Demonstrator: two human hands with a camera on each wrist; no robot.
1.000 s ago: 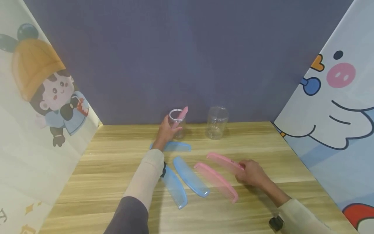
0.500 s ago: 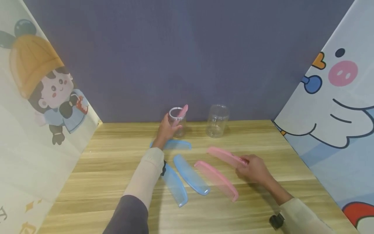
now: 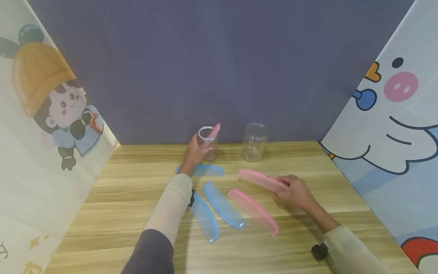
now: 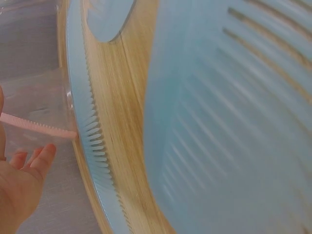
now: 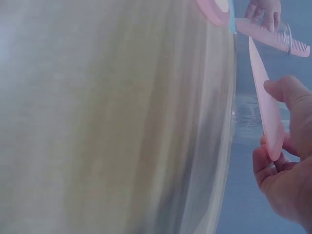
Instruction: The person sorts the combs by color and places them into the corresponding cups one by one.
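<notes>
Right hand (image 3: 295, 193): pinching curved pink plastic comb (image 3: 257, 179), probably lifted; next calls for steady carrying. Left hand (image 3: 195, 153): curled round far-left clear cylindrical jar (image 3: 213, 143).

Head cam: even light, soft shadows; R wrist: hazy, table (image 5: 112, 122) blurred, prob. out of focus.

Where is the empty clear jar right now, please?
In the head view, the empty clear jar stands at the back of the wooden table, to the right of the comb-holding jar in the left hand.
</notes>
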